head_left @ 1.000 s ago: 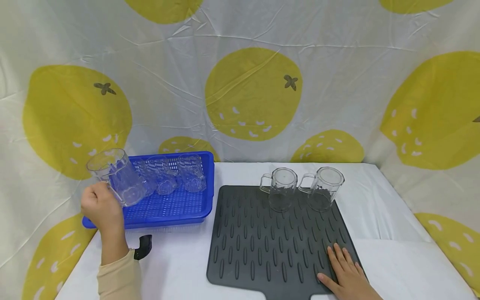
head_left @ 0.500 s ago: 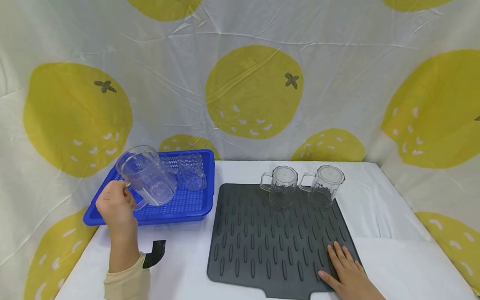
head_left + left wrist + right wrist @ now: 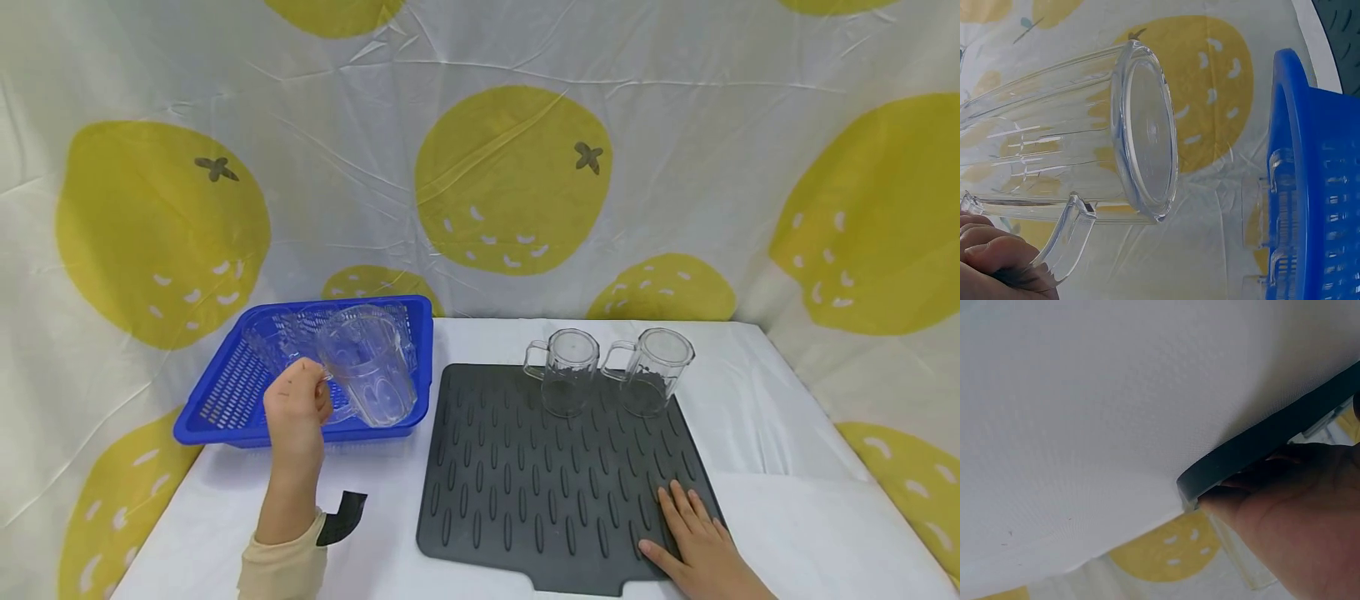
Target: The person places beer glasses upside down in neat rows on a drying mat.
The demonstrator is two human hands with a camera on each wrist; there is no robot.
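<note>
My left hand (image 3: 296, 408) grips the handle of a clear glass mug (image 3: 367, 367), held tilted over the right part of the blue basket (image 3: 213, 429). The left wrist view shows the mug's thick round base (image 3: 1150, 131) and fingers curled round its handle. Behind the held mug, more clear glass mugs (image 3: 273, 337) are in the basket, partly hidden. My right hand (image 3: 697, 542) rests with spread fingers on the lower right edge of a dark grey ridged mat (image 3: 510, 500). Two glass mugs, one (image 3: 568, 379) left of the other (image 3: 651, 379), stand along its far edge, handles leftward.
A white cloth (image 3: 795, 517) covers the table, and a strip of it lies between basket and mat. A lemon-print curtain (image 3: 337, 208) hangs close behind. A black strap end (image 3: 342, 518) sticks out from the left sleeve.
My left hand has carried the glass mug rightward across the basket, from its left side to its right part. The right hand still rests on the mat.
</note>
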